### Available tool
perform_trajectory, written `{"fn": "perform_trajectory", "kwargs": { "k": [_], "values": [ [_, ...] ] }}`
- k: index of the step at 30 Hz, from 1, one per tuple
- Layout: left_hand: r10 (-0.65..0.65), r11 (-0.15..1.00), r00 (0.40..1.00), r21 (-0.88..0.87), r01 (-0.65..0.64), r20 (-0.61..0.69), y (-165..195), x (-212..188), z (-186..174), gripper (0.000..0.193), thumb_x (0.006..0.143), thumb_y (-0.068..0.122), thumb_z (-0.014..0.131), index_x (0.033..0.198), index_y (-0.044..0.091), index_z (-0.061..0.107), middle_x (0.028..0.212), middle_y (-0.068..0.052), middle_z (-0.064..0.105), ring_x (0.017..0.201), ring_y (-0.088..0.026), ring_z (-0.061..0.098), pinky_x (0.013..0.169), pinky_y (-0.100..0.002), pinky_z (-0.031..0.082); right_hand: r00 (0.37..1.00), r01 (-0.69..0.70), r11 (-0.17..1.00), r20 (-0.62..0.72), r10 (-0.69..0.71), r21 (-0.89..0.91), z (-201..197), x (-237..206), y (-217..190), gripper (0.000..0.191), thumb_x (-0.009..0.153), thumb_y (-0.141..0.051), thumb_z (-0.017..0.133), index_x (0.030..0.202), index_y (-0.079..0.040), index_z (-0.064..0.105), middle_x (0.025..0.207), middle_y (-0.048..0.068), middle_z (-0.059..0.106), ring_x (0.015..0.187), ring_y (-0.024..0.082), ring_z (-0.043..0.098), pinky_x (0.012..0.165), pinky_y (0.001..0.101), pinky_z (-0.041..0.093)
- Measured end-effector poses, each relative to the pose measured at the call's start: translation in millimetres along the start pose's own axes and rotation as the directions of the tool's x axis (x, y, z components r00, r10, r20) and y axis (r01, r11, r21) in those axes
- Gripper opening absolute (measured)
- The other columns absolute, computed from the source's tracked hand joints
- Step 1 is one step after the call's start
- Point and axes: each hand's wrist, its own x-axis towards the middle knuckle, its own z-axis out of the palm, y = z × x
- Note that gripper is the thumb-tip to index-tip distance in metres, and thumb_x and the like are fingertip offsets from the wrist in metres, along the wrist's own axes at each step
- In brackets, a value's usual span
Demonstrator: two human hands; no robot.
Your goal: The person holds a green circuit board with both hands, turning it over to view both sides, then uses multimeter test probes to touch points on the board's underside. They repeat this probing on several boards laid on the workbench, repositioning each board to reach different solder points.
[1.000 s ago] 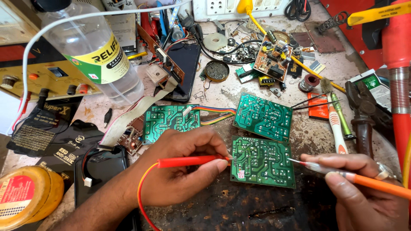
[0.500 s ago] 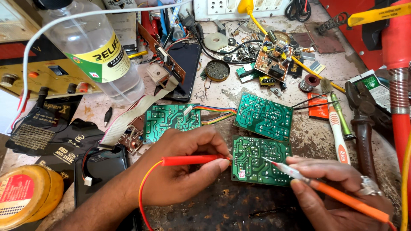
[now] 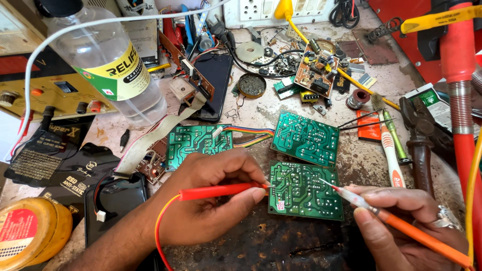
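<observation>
Left hand (image 3: 211, 211) pinching red probe (image 3: 221, 190), right hand (image 3: 406, 221) gripping orange probe (image 3: 401, 226); tips on green circuit board (image 3: 305, 190). Best held steady, touching single solder pads only.

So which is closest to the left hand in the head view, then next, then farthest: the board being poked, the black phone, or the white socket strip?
1. Board being poked, right beside the left hand.
2. Black phone, up the bench.
3. White socket strip, at the far edge.
</observation>
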Motion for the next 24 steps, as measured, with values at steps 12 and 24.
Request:
{"fn": "perform_trajectory", "kwargs": {
  "k": [12,24],
  "values": [
    [0.008,1.000,0.999,-0.028,-0.009,-0.035,-0.9,-0.4,-0.3,0.014,0.092,0.017,0.075,0.102,0.008,0.071,0.083,0.002,0.079,0.072,-0.003,0.076,0.064,-0.021,0.060,0.997,-0.071,0.994,-0.024,0.069,-0.088,-5.3,0.1,2.1,0.013,0.092,0.002,0.072,0.103,0.002,0.067,0.099,0.016,0.076,0.093,0.016,0.072,0.092,0.0282,0.056],
    [0.002,1.000,1.000,0.009,-0.001,-0.030,4.2,1.5,-2.8,0.015,0.091,0.020,0.077,0.100,0.009,0.075,0.079,0.001,0.077,0.066,-0.004,0.074,0.058,-0.022,0.056,0.992,-0.122,0.992,-0.018,0.121,-0.037,3.4,3.7,-12.8,0.023,0.097,-0.005,0.062,0.117,0.003,0.069,0.106,0.017,0.076,0.103,0.017,0.070,0.106,0.0310,0.050]
  ]
}}
